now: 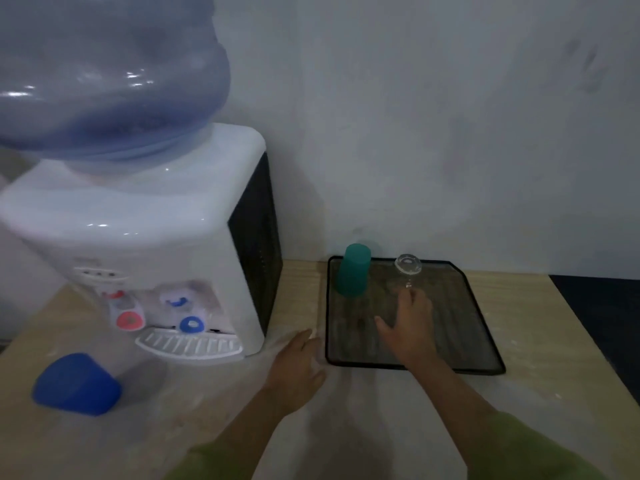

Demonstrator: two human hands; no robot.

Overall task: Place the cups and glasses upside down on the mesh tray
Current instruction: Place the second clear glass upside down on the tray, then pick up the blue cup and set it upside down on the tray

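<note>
**Glass going onto tray; blue cup still to do**

Wooden counter [221,403] against a plain grey wall, water dispenser [145,237] on the left, mesh tray [457,327] on the right.

- Teal cup [352,270] is mouth-down on the tray's far-left corner. Counts as done.
- Clear stemmed glass [408,265] is at the tray's far edge, round foot up, stem running down toward the right hand [410,327]. Reads as inverted, but its bowl is lost in blur.
- Right hand reaches over the mesh, fingertips [408,296] at the lower end of the stem, thumb spread wide. I can't tell whether they pinch the stem or only touch it.
- Left hand [298,362] lies flat on the counter just left of the tray's near-left corner, fingers straight, holding nothing.
- Blue cup [77,384] is off the tray, near-left on the counter in front of the dispenser, tilted.

Step in hand, my read: settling the glass. Next: confirm it stands steady, let go, then the left hand fetches the blue cup, flips it and sets it on free mesh clear of the glass.
</note>
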